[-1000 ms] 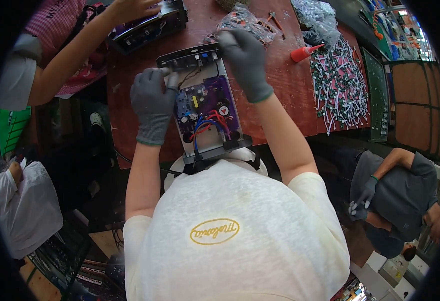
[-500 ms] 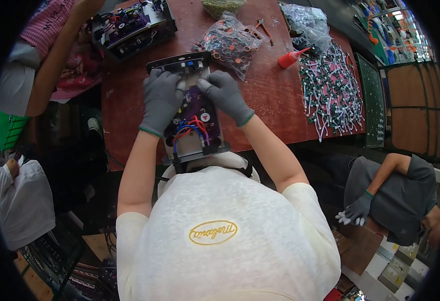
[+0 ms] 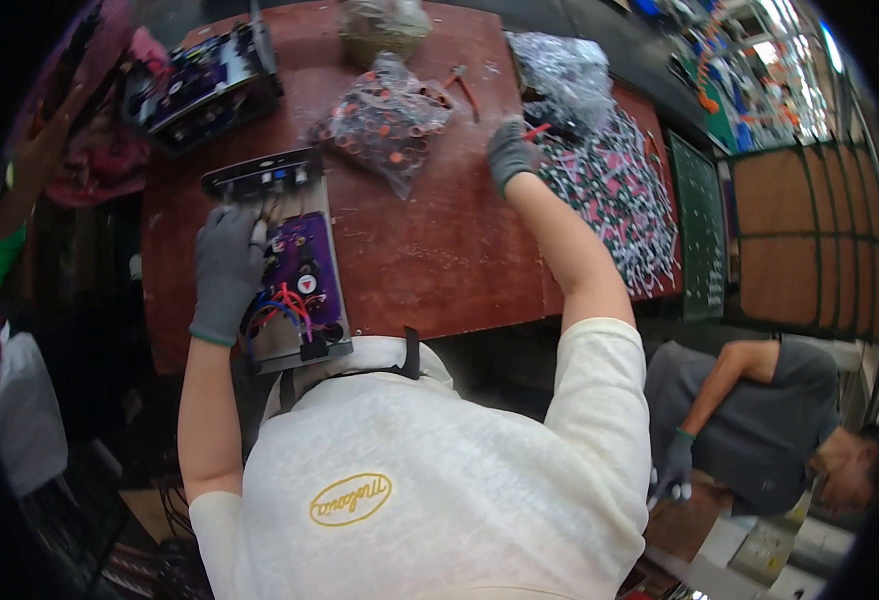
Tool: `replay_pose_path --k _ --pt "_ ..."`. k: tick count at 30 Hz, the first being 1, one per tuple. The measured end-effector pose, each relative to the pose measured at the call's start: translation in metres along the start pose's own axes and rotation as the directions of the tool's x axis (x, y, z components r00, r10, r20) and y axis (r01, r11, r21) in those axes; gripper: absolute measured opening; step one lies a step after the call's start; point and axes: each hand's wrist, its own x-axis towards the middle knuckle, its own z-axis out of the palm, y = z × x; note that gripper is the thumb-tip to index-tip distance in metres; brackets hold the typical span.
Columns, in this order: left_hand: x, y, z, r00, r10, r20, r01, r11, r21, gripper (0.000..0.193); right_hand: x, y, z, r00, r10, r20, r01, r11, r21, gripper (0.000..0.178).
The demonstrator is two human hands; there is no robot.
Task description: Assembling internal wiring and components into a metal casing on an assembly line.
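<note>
Moving out since the frame half a second ago, the right gloved hand [image 3: 512, 158] is leaving the open metal chassis [image 3: 313, 200] behind and is now covering the red squeeze bottle [image 3: 537, 131], while the left gloved hand [image 3: 227, 270] is staying at the chassis. Across the middle of my view, the dark red surface [image 3: 429, 260] is carrying all of these. Toward its right edge I am seeing a pile of small green circuit boards with white leads [image 3: 614, 215], a crumpled clear plastic bag [image 3: 564, 75] lying at its far end. On the left, the chassis is lying open, its black end panel [image 3: 264, 167] facing away from the wearer; a second chassis [image 3: 214, 115] is sitting beyond it. Between chassis and bottle, a clear bag of orange-and-black rings [image 3: 379, 130] is slumping. Inside the chassis a purple circuit board [image 3: 309, 260] is showing. The left grip is bending over the chassis's left side, thumb inside; I cannot tell whether it is pinching anything. The right grip is curling over the bottle's body, only the nozzle showing; how tightly, I cannot tell. Red-handled pliers [image 3: 469, 97] are lying near it.
</note>
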Motion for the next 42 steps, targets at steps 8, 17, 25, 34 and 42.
replay_pose_path --k 8,17,25,34,42 --pt "-0.004 0.001 0.004 0.998 -0.053 -0.04 0.047 0.992 -0.118 0.017 -0.011 0.041 0.014 0.99 -0.005 0.139 -0.094 0.713 0.695 0.02" --pt "0.01 0.002 -0.001 0.997 0.052 -0.056 -0.057 0.994 -0.093 0.017 -0.115 0.091 -0.172 0.883 0.421 0.209 0.456 -0.874 -0.166 0.045" --pt "0.004 -0.003 0.001 0.992 0.079 -0.101 -0.093 0.985 -0.144 0.013 -0.11 0.081 -0.26 0.882 0.426 0.201 0.374 -0.892 0.254 0.051" --pt "-0.004 -0.004 0.011 0.99 0.072 -0.117 -0.096 0.973 -0.21 0.014 -0.088 0.064 -0.315 0.836 0.513 0.196 0.414 -0.823 0.389 0.054" --pt "-0.007 -0.004 0.013 0.989 0.025 -0.144 -0.058 0.972 -0.229 0.013 -0.076 0.06 -0.322 0.677 0.712 0.189 0.591 -0.678 0.438 0.052"
